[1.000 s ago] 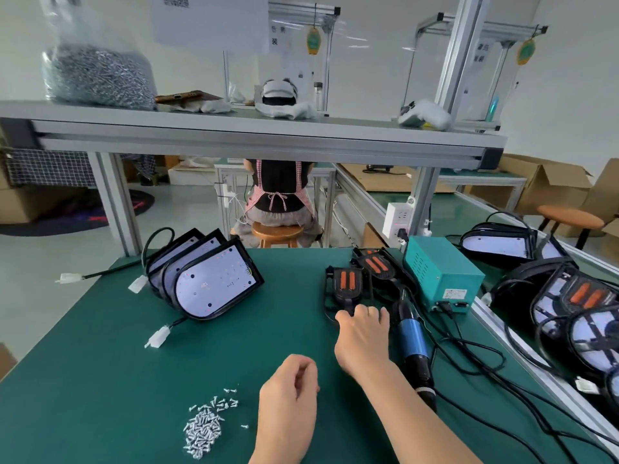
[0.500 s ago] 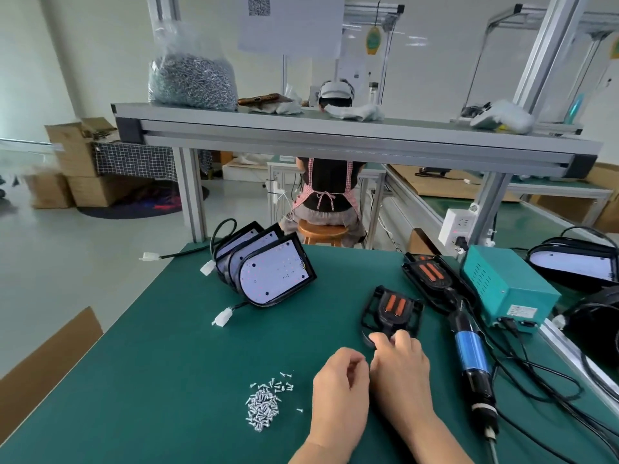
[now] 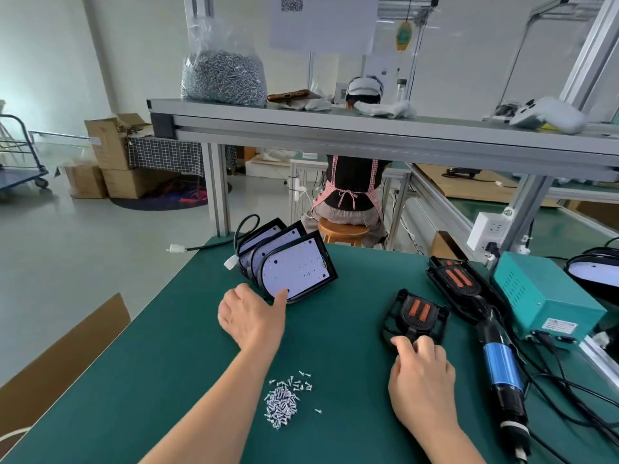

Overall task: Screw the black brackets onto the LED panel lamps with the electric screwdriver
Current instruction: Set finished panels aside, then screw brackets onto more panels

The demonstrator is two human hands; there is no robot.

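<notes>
a green table fills the lower view, with a grey shelf crossing above it and a bag of screws standing on that shelf. a teal box sits at the table's right edge. three led panel lamps lean in a row at the far middle of the table, faces toward the camera. the electric screwdriver lies unheld on the right, just beside the teal box. a far bracket lies near the box, and a near bracket lies in front of it. the right hand holds the near bracket's closest edge with curled fingers. the left hand touches the front lamp's lower rim with one outstretched digit, the rest loosely bent, gripping nothing. a pile of loose screws lies between the forearms.
</notes>
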